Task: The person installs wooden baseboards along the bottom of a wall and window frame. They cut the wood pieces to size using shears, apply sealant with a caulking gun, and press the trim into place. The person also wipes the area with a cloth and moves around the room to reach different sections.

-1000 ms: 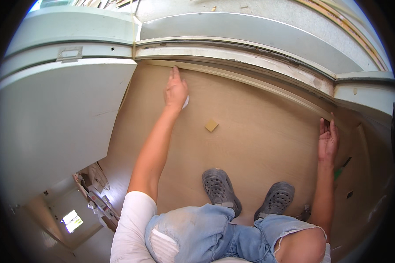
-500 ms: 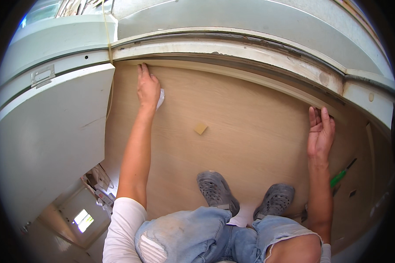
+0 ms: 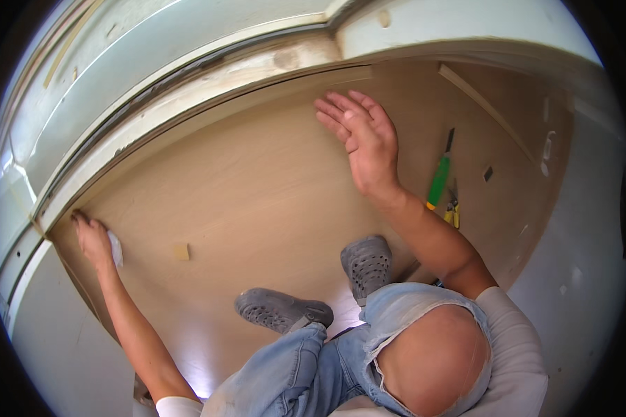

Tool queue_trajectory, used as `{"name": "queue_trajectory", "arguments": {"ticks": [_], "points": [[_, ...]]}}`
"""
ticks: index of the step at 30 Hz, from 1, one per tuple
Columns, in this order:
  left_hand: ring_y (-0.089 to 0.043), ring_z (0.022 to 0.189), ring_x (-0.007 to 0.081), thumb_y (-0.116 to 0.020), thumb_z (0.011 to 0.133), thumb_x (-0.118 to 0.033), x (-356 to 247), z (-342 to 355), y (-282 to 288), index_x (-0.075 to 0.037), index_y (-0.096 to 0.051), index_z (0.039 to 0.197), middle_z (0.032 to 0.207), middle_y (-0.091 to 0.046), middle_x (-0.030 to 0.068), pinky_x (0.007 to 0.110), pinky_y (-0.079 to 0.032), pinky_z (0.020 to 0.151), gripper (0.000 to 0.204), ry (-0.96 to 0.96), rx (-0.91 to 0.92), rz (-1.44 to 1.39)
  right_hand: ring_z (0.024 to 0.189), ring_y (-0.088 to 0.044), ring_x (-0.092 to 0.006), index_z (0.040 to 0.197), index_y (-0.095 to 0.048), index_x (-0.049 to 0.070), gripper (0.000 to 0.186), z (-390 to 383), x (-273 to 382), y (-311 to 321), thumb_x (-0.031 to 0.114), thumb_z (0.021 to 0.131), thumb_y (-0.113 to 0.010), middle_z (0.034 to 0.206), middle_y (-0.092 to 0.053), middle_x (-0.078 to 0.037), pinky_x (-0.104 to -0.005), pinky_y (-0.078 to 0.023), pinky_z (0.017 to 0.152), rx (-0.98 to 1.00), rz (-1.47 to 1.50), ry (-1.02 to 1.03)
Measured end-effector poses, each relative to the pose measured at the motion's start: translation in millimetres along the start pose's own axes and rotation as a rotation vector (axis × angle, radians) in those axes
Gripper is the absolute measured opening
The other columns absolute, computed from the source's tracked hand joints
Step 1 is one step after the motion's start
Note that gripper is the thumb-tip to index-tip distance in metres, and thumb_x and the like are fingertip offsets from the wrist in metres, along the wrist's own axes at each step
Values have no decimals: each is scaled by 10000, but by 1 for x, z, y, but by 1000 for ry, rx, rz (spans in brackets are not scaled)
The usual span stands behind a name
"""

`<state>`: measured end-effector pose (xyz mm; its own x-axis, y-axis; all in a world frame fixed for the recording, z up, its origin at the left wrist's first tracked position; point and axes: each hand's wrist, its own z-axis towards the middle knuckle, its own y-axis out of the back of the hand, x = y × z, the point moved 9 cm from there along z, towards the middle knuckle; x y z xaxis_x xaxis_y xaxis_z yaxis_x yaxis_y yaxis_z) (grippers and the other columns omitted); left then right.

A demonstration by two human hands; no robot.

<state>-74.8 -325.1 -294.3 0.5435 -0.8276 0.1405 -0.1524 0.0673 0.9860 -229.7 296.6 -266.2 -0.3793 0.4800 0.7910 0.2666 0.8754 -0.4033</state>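
A long, pale wooden strip [image 3: 257,104] lies along the inner side of the worn white door sill [image 3: 209,87], on the wood-grain floor [image 3: 271,187]. At the strip's left end my left hand [image 3: 94,242] reaches out, its fingers stretched to the corner by the door frame; the fingertips are dark and partly hidden. A white scrap [image 3: 115,249] shows beside that hand. My right hand [image 3: 371,142] is raised near the strip's right end, palm turned left, fingers apart, holding nothing.
A small tan square [image 3: 181,251] lies on the floor before my grey clogs [image 3: 282,311]. To the right are a green-handled tool with a narrow dark blade [image 3: 439,182], yellow-handled pliers [image 3: 452,213], a dark chip [image 3: 488,174] and another strip [image 3: 487,104]. A white door [image 3: 62,320] stands left.
My view has turned to the right. My right hand has come off the strip and lifted, fingers spreading. The left hand remains by the strip's left end.
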Motion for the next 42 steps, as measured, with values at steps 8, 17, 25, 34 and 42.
{"name": "queue_trajectory", "arguments": {"ticks": [8,17,25,34,42], "points": [[-367,1416,393,-381,924,-162,-4,2,6,22,-363,1493,1542,-351,261,420,-320,1162,599,56,56,-6,1351,-451,-385,1436,-362,-34,646,-22,22,-21,84,871,-653,1415,-501,-219,-466,-370,1132,286,-1489,839],[-447,1344,431,-419,915,-86,-27,-7,17,-64,-360,1517,1528,-363,275,443,-413,1092,605,-78,2,-19,1401,-372,-392,1484,-241,-94,768,-12,9,-26,234,900,-617,1483,-409,-260,-471,-273,1191,349,-1669,860],[-637,1088,439,-462,894,-52,-187,-74,67,-247,-330,1550,1539,-326,300,459,-564,810,697,-285,54,-92,1374,-392,-403,1475,-248,-98,823,-9,9,-25,245,854,-664,1459,-417,-286,-458,-290,1181,365,-1638,833],[-705,827,409,-414,875,-14,-190,-70,67,-396,-237,1566,1546,-266,342,409,-557,614,809,-279,140,-29,1401,-362,-397,1498,-223,-84,848,-9,8,-25,257,856,-657,1484,-391,-288,-432,-281,1189,371,-1621,810],[-699,765,422,-417,844,36,-222,-96,66,-397,-243,1566,1557,-197,366,417,-551,577,861,-260,217,-88,1421,-333,-402,1514,-197,-76,878,-12,10,-20,262,853,-666,1511,-357,-285,-461,-269,1195,322,-1667,870]]}}
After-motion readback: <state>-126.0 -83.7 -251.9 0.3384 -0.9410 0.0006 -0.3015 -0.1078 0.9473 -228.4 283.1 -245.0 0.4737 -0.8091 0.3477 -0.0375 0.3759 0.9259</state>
